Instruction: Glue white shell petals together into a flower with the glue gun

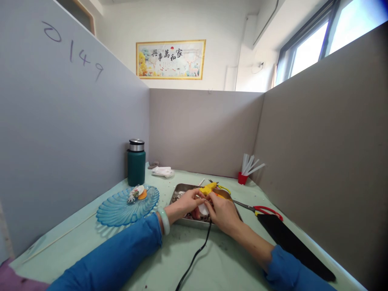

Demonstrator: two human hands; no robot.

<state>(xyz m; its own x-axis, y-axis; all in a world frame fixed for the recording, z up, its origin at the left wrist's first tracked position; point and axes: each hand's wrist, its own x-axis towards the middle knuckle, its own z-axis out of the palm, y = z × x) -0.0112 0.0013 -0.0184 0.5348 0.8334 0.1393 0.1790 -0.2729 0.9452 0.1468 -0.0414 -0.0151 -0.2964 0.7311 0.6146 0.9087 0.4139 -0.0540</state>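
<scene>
Both hands meet over a metal tray [176, 190] in the middle of the table. My right hand [223, 212] is wrapped round a yellow glue gun [208, 188] whose nozzle points left; its black cord [197, 252] runs toward me. My left hand [188, 202], with a pale bangle on the wrist, pinches a small white piece [203, 209] just under the gun. Small bits lie in the tray, mostly hidden by the hands.
A blue glass plate [121, 210] with small ornaments lies at left, a green flask [136, 163] behind it. Red-handled scissors [263, 210] and a black sheet [287, 238] lie at right. A red cup of white sticks [242, 177] stands at the back. Partition walls enclose three sides.
</scene>
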